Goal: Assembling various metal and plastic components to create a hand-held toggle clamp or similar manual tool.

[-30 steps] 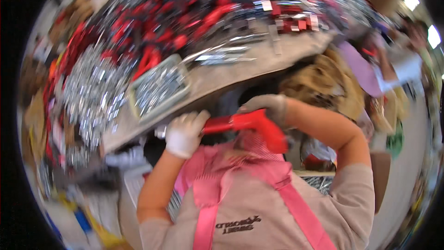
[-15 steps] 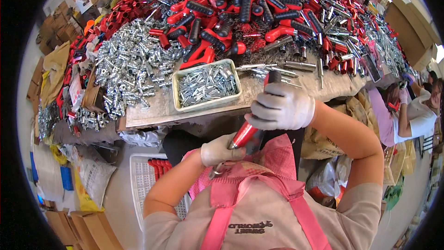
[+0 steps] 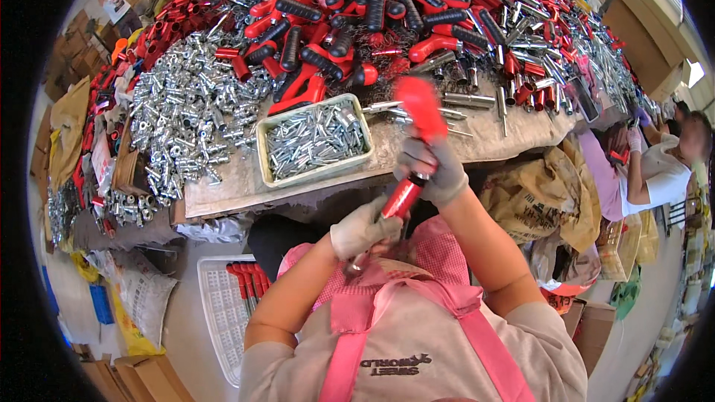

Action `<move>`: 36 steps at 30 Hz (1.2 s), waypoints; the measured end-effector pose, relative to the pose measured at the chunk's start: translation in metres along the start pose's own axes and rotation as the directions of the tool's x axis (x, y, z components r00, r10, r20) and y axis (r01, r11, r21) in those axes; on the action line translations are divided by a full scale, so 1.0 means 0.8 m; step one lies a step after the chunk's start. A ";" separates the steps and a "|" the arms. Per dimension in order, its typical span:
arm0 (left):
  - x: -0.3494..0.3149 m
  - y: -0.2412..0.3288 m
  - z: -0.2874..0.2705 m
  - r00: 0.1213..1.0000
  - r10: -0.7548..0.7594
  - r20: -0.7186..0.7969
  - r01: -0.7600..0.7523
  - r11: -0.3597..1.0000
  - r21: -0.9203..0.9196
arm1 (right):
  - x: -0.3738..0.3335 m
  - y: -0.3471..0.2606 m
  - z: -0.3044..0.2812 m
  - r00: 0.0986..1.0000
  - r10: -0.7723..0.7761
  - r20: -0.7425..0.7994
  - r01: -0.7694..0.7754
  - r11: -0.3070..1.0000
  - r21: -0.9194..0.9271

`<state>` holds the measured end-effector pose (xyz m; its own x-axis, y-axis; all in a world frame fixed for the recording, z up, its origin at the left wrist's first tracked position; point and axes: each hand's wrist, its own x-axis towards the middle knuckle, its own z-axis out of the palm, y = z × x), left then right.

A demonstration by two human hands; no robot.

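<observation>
A red tool with a metal collar is held upright and slanted in front of my chest. Its shiny red tube runs between my hands, and its blurred red upper part rises above them. My right hand, in a light glove, is closed around the tool at its middle. Lower down, my left hand, gloved too, grips the tube's bottom end. A silvery metal part shows just below the left hand. The tool's exact kind is not clear.
The table edge carries a pale tray of metal pins. Behind lie heaps of silver fittings and red-black handles. A white basket with red-handled tools stands at lower left; sacks and a co-worker are right.
My right hand has turned and shifted down the tool. A red upper part now shows above it, where a dark end showed before. My left hand has moved slightly right, still gripping.
</observation>
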<state>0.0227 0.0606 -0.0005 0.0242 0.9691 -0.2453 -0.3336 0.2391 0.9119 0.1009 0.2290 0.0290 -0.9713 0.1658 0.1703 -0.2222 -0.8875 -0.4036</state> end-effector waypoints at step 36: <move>0.091 -0.024 -0.003 0.942 0.236 -0.240 -0.254 0.966 -0.047 | 0.041 -0.167 -0.012 0.636 -0.763 -0.114 0.332 0.404 -0.852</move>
<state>0.0289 0.1260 -0.0368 -0.2818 0.9548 -0.0952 -0.3731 -0.0177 0.9276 0.0976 0.3571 0.0801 -0.4579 0.8316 0.3141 -0.4844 0.0629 -0.8726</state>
